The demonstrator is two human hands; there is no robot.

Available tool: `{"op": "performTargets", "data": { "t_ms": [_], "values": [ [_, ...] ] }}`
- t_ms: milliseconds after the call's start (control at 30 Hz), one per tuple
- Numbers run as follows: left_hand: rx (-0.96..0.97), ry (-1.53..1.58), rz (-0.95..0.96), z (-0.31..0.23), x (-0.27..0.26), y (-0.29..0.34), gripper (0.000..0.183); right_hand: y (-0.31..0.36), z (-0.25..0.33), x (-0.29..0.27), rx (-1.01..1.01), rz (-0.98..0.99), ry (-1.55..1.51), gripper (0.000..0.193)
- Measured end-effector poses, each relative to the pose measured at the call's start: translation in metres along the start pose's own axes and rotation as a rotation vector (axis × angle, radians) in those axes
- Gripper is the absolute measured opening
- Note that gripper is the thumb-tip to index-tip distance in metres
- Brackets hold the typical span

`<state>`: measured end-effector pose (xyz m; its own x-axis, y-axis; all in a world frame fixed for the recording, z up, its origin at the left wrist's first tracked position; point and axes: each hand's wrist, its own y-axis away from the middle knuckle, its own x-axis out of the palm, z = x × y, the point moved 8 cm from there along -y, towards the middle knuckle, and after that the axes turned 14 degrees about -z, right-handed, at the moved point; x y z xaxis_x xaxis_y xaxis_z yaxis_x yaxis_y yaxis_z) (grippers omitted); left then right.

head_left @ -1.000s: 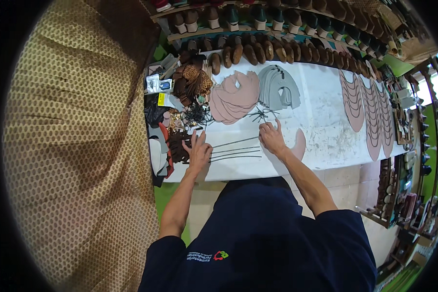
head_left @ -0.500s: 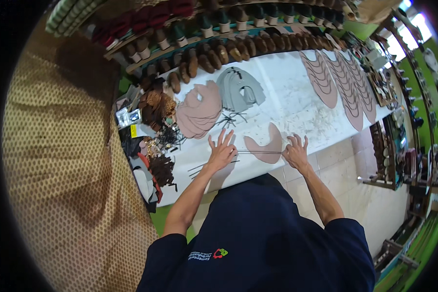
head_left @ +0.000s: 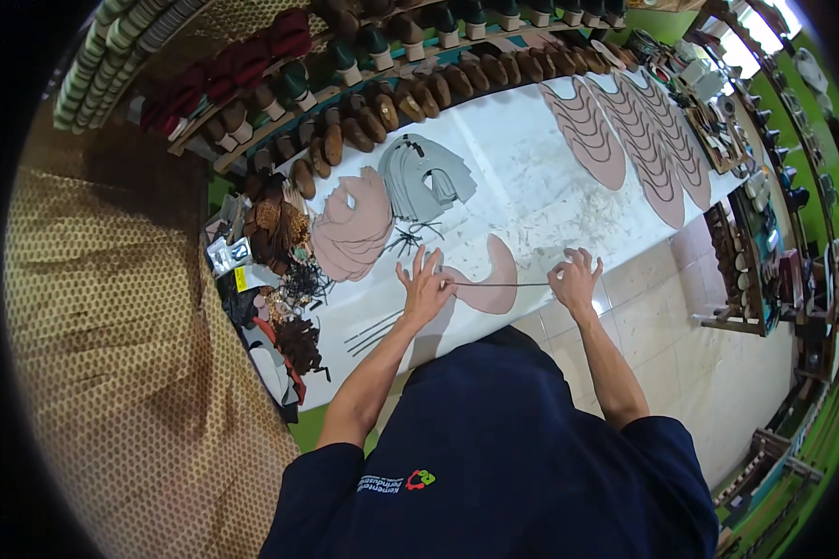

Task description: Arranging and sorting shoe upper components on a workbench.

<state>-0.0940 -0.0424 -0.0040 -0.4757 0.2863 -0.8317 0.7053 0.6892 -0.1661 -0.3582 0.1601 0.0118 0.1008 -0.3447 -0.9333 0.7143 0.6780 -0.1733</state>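
L hand [head_left: 426,291] & R hand [head_left: 576,279] are pinching a strip [head_left: 533,284] between them, approx. straight. Both are now sitting farther R, so it's running past the pink piece's [head_left: 497,297] R edge.

Thin dark strip [head_left: 529,284]: matt. Flat pink crescent-shaped piece [head_left: 502,267]: matt, leather-like. White worktop [head_left: 505,154]: smooth, slight sheen. Pale tiled floor [head_left: 648,349]: glossy. Navy shirt [head_left: 531,447]: matt cloth.

Shoe workshop — shelved footwear [head_left: 405,30], cut pink pieces [head_left: 503,265], worktable [head_left: 499,154]
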Motion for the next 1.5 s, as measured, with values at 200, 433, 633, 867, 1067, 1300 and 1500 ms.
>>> {"op": "performTargets", "data": {
  "t_ms": [200, 433, 633, 867, 1067, 1300, 1500],
  "values": [
    [0.010, -0.154, -0.145, 0.005, -0.017, 0.012, 0.025, 0.001, 0.052, 0.006, -0.201, -0.208, -0.177, 0.010],
    [-0.092, -0.213, -0.079, 0.011, -0.012, 0.023, 0.033, 0.024, 0.163, 0.038, -0.615, -0.011, -0.478, 0.013],
    [-0.159, -0.227, -0.053, 0.011, -0.004, 0.023, 0.032, 0.020, 0.175, 0.056, -0.617, 0.021, -0.450, 0.013],
    [-0.157, -0.214, -0.098, 0.010, -0.003, 0.019, 0.031, 0.020, 0.184, 0.065, -0.677, 0.036, -0.361, 0.017],
    [-0.160, -0.189, -0.074, 0.017, -0.004, 0.021, 0.031, 0.010, 0.185, 0.063, -0.545, 0.076, -0.459, 0.014],
    [-0.167, -0.187, -0.016, 0.021, 0.001, 0.019, 0.034, -0.009, 0.196, 0.064, -0.526, 0.025, -0.453, 0.013],
    [-0.139, -0.206, 0.004, 0.024, 0.002, 0.022, 0.037, -0.012, 0.201, 0.074, -0.544, 0.044, -0.460, 0.013]
  ]
}}
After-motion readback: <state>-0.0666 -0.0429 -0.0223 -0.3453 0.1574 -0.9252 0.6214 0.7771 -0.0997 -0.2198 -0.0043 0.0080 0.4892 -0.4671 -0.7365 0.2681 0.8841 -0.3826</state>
